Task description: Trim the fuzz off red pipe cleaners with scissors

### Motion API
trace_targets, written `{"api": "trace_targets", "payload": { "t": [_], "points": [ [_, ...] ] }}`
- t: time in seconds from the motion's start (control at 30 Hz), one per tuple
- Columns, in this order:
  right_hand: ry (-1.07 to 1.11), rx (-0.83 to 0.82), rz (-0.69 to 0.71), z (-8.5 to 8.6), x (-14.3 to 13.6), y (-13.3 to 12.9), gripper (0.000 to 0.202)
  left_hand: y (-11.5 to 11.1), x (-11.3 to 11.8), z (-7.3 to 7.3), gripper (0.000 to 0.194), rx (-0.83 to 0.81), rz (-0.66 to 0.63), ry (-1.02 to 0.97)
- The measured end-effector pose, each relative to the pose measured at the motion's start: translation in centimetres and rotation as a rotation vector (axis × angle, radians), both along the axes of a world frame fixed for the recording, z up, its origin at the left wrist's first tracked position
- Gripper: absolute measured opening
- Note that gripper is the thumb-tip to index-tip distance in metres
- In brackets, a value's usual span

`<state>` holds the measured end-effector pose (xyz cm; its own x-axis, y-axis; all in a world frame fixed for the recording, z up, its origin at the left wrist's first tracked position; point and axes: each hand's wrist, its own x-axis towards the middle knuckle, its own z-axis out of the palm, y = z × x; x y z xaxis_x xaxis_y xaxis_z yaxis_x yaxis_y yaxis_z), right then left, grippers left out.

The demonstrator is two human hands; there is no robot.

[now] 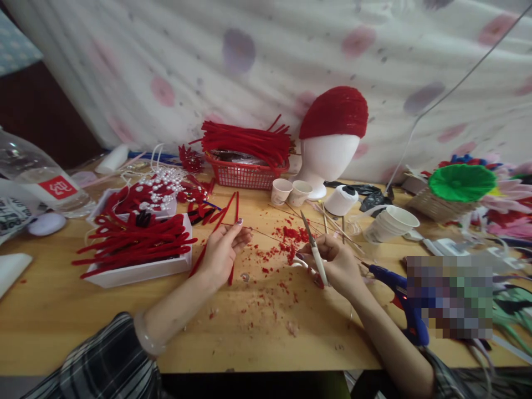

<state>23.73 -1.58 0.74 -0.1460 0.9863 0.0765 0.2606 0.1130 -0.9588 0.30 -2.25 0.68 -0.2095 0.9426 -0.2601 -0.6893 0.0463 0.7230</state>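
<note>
My left hand (220, 252) is closed in a pinch around a thin dark wire (266, 235), which stretches rightward over the table. Beneath and beside that hand lie a few fuzzy red pipe cleaners (237, 206). My right hand (338, 265) grips a pair of scissors (318, 260) with pale handles, the blades pointing up and away from me. The far end of the wire comes close to the right fingers; whether they touch it I cannot tell. Red fluff clippings (296, 235) are scattered between both hands.
Left stands a white box (137, 274) of red pipe cleaners; behind is a red basket (245, 176) with more. A foam head (328, 155) wears a red cap. Paper cups (393, 221), a thread spool (341, 200) and a blue glue gun (399, 293) are to the right.
</note>
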Motion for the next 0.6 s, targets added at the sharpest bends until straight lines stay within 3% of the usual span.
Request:
{"api": "trace_targets", "payload": {
  "t": [0.17, 0.33, 0.6],
  "points": [
    [0.054, 0.006, 0.003, 0.3, -0.4, -0.1, 0.036, 0.1, 0.1, -0.3, 0.013, 0.053, 0.008, 0.093],
    [0.038, 0.017, 0.051, 0.2, -0.6, -0.3, 0.034, -0.3, 0.8, -0.5, 0.021, 0.086, -0.133, 0.192],
    [-0.048, 0.098, 0.058, -0.4, -0.6, -0.3, 0.035, -0.1, 0.9, -1.0, 0.032, 0.055, -0.251, 0.313]
  ]
}}
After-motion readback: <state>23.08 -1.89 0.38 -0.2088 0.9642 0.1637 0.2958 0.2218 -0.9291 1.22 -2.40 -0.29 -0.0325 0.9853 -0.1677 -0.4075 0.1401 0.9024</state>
